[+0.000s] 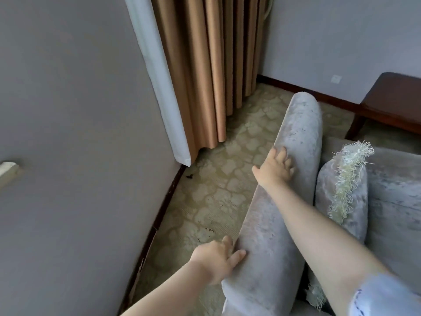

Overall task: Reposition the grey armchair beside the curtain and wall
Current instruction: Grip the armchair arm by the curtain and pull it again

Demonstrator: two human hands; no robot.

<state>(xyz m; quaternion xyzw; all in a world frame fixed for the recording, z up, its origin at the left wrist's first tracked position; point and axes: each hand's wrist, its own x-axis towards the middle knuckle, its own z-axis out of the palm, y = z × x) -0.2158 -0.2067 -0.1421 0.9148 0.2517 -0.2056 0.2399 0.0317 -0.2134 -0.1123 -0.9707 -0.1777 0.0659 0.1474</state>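
The armchair (391, 201) stands clear of the curtain (205, 65), with a strip of patterned carpet (216, 190) showing between them. The wall (79, 133) that meets the curtain runs along the far side of that strip. Only the chair's curtain-side armrest (268, 236), some of the seat and a fringed cushion (341, 190) are in view. A dark wooden table (391, 103) stands past the chair, on the side away from the curtain.

The 2 hands are both on the armrest. The left hand (218, 256) is at the end farther from the curtain, fingers spread and laid against the outer flank, closed round nothing. The right hand (275, 165) is nearer the curtain, fingers spread and pressed onto the rounded top, the tips sinking a little into the plush.

The chair looks bulky and probably heavy, with soft padding over what is likely a stiff frame. The velvety cover may let flat palms slide, and the carpet will likely drag at the feet. A firmer hold would likely be fingers hooked over the armrest's outer edge. Pushing low and level should keep the chair from tipping. The loose cushion may topple if the chair jerks, and the curtain's hem could catch under the chair near the wall.
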